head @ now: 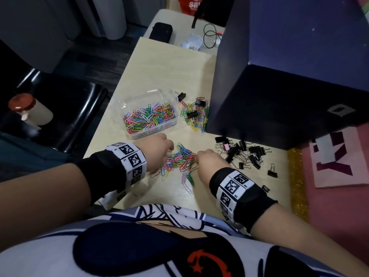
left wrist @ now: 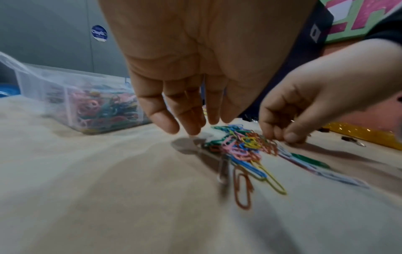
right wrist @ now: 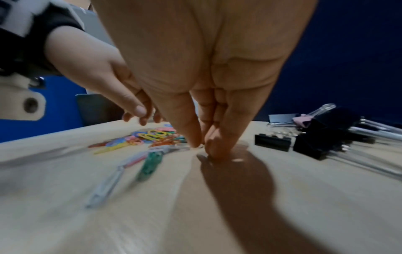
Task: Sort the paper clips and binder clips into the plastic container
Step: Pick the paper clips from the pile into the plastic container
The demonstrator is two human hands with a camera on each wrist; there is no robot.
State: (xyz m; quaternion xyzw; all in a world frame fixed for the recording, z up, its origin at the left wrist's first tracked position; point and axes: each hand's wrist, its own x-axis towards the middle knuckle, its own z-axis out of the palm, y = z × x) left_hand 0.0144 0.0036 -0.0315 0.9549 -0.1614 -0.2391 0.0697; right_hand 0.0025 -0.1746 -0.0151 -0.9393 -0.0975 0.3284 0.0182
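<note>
Paper clips (head: 180,159) heaped on worktop (head: 159,76) | left hand (head: 157,151) open, fingers relaxed above heap | right hand (head: 206,161) pinching at heap's edge | container (head: 147,114) beyond, binder clips (head: 242,152) right

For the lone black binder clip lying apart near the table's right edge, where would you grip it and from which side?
Take the lone black binder clip by its raised wire handles, which point away from the person, pinching them from above. The black body lies low on the pale wooden table, and nothing crowds it. The right hand is nearest.
</note>
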